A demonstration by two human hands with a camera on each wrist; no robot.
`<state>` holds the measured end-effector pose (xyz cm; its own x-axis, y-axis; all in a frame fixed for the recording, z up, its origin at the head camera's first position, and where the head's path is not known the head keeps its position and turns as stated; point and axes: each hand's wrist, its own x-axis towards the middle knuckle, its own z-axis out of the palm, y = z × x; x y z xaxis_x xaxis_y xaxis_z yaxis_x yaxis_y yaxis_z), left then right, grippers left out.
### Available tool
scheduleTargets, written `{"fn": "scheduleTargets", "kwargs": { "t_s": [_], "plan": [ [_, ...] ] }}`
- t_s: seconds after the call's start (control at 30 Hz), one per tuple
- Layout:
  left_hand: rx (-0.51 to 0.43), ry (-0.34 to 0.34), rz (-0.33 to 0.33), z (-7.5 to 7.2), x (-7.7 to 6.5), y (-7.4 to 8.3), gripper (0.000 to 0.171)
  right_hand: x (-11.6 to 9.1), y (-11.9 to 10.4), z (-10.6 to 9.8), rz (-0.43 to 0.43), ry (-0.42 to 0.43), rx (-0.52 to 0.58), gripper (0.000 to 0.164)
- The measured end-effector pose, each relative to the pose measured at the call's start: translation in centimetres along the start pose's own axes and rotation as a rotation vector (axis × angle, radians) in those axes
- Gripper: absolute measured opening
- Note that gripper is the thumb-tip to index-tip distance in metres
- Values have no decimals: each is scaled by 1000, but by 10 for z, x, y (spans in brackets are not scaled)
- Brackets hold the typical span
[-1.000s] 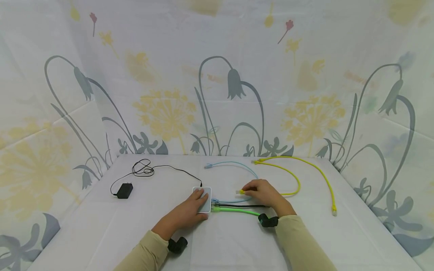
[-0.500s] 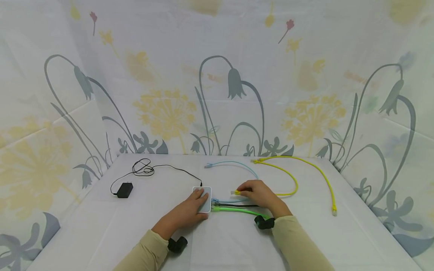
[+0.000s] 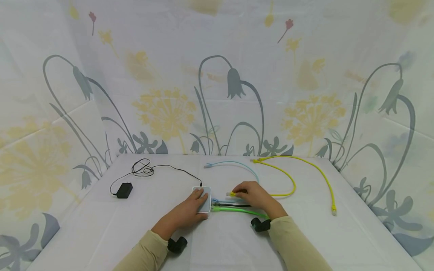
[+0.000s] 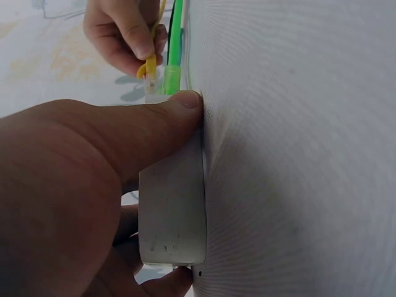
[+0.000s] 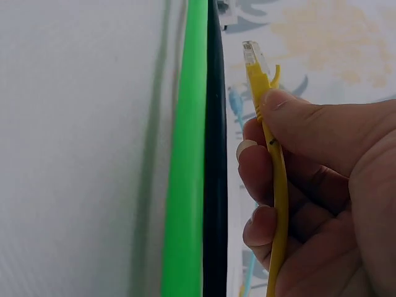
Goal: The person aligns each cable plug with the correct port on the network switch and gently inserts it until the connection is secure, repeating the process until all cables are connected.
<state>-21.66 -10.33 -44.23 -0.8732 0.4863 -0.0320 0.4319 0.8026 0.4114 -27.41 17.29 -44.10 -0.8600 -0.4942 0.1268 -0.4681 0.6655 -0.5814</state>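
Observation:
My left hand [image 3: 190,211] holds a small white router [image 3: 207,204], its fingers over the top and its thumb along the near side. In the left wrist view the thumb lies across one end of the router [image 4: 173,216] and fingertips show at the other end. My right hand [image 3: 257,195] pinches a yellow Ethernet cable just behind its clear plug [image 3: 231,194], a short way right of the router. The right wrist view has that plug [image 5: 255,62] pointing up between thumb and fingers. Plugged into the router's right side are green [image 3: 234,209], black [image 3: 234,205] and light blue [image 3: 223,201] cables.
A black power adapter [image 3: 124,191] lies at left, its coiled thin cord [image 3: 144,172] reaching the router's back. Behind the right hand lie a light blue cable's loose end [image 3: 209,165] and a second yellow cable [image 3: 318,169]. A patterned cloth [image 3: 217,124] hangs behind the table.
My right hand has moved left toward the router, bringing the yellow plug closer to its right side. The left hand has stayed on the router.

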Motion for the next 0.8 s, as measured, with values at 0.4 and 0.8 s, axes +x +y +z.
{"fn": "scheduleTargets", "kwargs": {
  "t_s": [0.4,0.8],
  "plan": [
    [10,-18,-15,1,1,-2,71,5,-4,12,-14,18,-4,15],
    [-2,-30,-34,-1,0,0,71,9,-12,16,5,-3,-7,16]
  ]
}}
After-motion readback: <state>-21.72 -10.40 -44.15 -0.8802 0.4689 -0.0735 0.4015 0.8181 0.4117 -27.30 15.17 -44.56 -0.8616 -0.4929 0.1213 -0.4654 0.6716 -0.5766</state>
